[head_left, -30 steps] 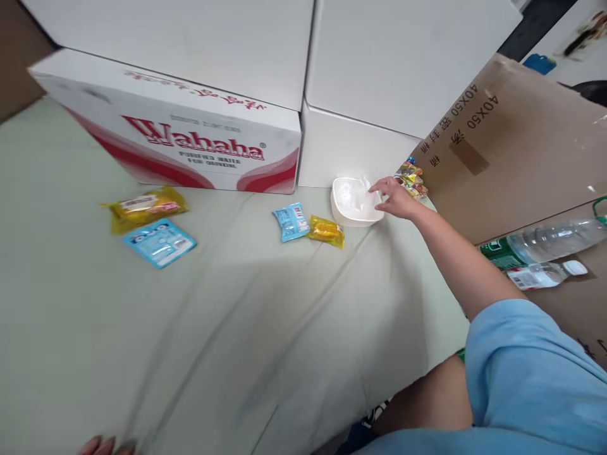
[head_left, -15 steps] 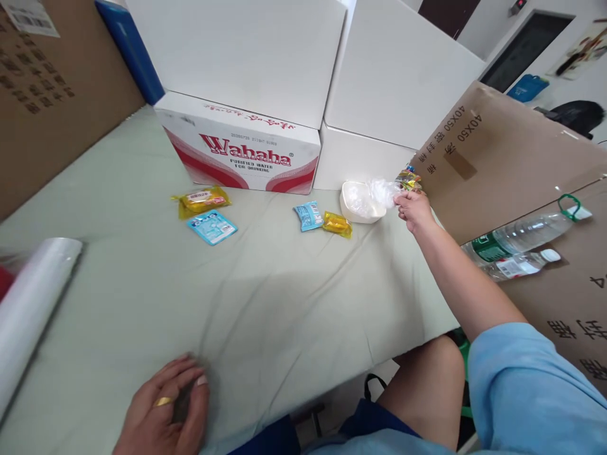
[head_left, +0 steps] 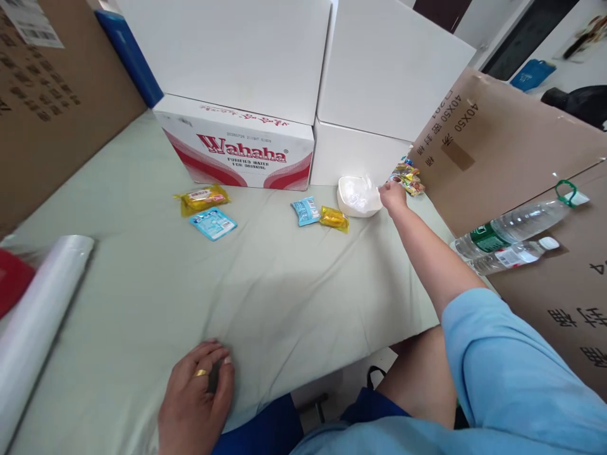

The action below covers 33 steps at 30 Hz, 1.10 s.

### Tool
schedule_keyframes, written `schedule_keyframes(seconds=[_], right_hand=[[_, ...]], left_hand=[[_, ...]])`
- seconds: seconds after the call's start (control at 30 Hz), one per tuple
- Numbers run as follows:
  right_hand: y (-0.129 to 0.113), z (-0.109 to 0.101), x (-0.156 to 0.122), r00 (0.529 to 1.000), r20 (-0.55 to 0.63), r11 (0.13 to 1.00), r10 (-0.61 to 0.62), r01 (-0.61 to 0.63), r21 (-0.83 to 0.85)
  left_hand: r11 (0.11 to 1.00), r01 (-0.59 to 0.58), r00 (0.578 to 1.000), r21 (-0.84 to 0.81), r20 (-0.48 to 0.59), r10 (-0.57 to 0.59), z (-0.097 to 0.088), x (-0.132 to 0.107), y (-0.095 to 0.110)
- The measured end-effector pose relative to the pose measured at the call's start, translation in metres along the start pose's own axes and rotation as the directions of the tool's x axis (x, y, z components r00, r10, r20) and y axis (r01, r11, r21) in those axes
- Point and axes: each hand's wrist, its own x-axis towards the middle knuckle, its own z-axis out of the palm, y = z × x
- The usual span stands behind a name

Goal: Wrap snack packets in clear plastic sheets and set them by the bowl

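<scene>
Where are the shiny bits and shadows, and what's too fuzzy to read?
In the head view, bright glints show on the large bottle and the clear plastic in the white bowl; in the head view, a soft shadow lies on the cloth beside the right forearm; in the head view, the flat blue packet's small print is too fuzzy.

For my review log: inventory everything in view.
Cloth: one, pale green, centre
Tub: one, white, back right
Plastic film: count unclear, clear, in tub
Packets: four, yellow and blue, back left and beside tub
Snack packs: several, multicoloured, far right
Wahaha box: one, white and red, back
Panels: three, white, back
Cardboard: count unclear, brown, both sides
Bottles: two, clear, right
Roll: one, white, left
Red item: one, red, far left
Sleeve: one, light blue, right
Shorts: one, dark blue, bottom
Left hand: one, bare, on cloth
Right hand: one, bare, beside tub
</scene>
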Motion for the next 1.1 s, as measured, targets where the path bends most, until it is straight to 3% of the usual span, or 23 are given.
schedule_keyframes(seconds=[0.13, 0.2, 0.27, 0.3, 0.37, 0.43, 0.5, 0.6, 0.67, 0.7, 0.77, 0.83, 0.93, 1.1], right_hand=[[-0.016, 0.013, -0.020, 0.982, 0.146, 0.992, -0.118, 0.124, -0.035], [-0.023, 0.016, -0.034, 0.967, 0.232, 0.990, -0.107, 0.124, -0.060], [-0.028, 0.016, -0.051, 0.972, 0.227, 0.995, -0.057, 0.075, -0.072], [-0.030, 0.016, -0.061, 0.979, 0.199, 0.998, -0.043, 0.049, -0.027], [-0.036, 0.017, -0.090, 0.987, 0.161, 0.975, -0.006, -0.030, 0.219], [-0.044, 0.021, -0.128, 0.960, 0.277, 0.801, 0.048, -0.202, 0.563], [-0.054, 0.028, -0.170, 0.871, 0.490, 0.546, 0.021, -0.421, 0.724], [-0.069, 0.042, -0.226, 0.740, 0.669, 0.326, -0.064, -0.618, 0.715], [-0.076, 0.053, -0.250, 0.706, 0.703, 0.241, -0.085, -0.671, 0.702], [-0.077, 0.057, -0.259, 0.699, 0.709, 0.208, -0.091, -0.683, 0.700], [-0.076, 0.065, -0.267, 0.705, 0.702, 0.158, -0.097, -0.686, 0.710], [-0.071, 0.069, -0.268, 0.722, 0.685, 0.127, -0.097, -0.674, 0.728], [-0.062, 0.067, -0.262, 0.741, 0.666, 0.098, -0.088, -0.659, 0.746], [-0.063, 0.066, -0.264, 0.699, 0.709, 0.116, -0.087, -0.700, 0.704]], left_hand=[[0.999, -0.039, 0.999, 0.013, -0.015, 0.039, 0.003, 0.003, 0.003], [0.999, -0.035, 0.999, -0.013, -0.005, 0.035, 0.002, 0.003, 0.003], [0.998, 0.003, 1.000, -0.067, 0.004, -0.003, -0.001, 0.002, 0.002], [0.994, 0.037, 0.999, -0.101, 0.004, -0.036, -0.004, 0.002, 0.002], [0.975, 0.120, 0.993, -0.188, 0.014, -0.120, -0.007, 0.008, 0.007], [0.921, 0.225, 0.974, -0.319, 0.071, -0.213, -0.006, 0.022, 0.018], [0.777, 0.380, 0.925, -0.503, 0.221, -0.309, 0.005, 0.047, 0.033], [0.336, 0.603, 0.789, -0.723, 0.479, -0.386, 0.037, 0.092, 0.051], [0.039, 0.688, 0.675, -0.724, 0.620, -0.400, 0.061, 0.117, 0.056], [-0.068, 0.707, 0.635, -0.704, 0.675, -0.376, 0.071, 0.125, 0.057], [-0.181, 0.709, 0.613, -0.682, 0.722, -0.320, 0.085, 0.133, 0.054], [-0.176, 0.700, 0.641, -0.692, 0.718, -0.272, 0.091, 0.133, 0.050], [-0.094, 0.688, 0.681, -0.719, 0.686, -0.256, 0.094, 0.129, 0.046], [0.112, 0.669, 0.733, -0.734, 0.628, -0.263, 0.098, 0.125, 0.048]])
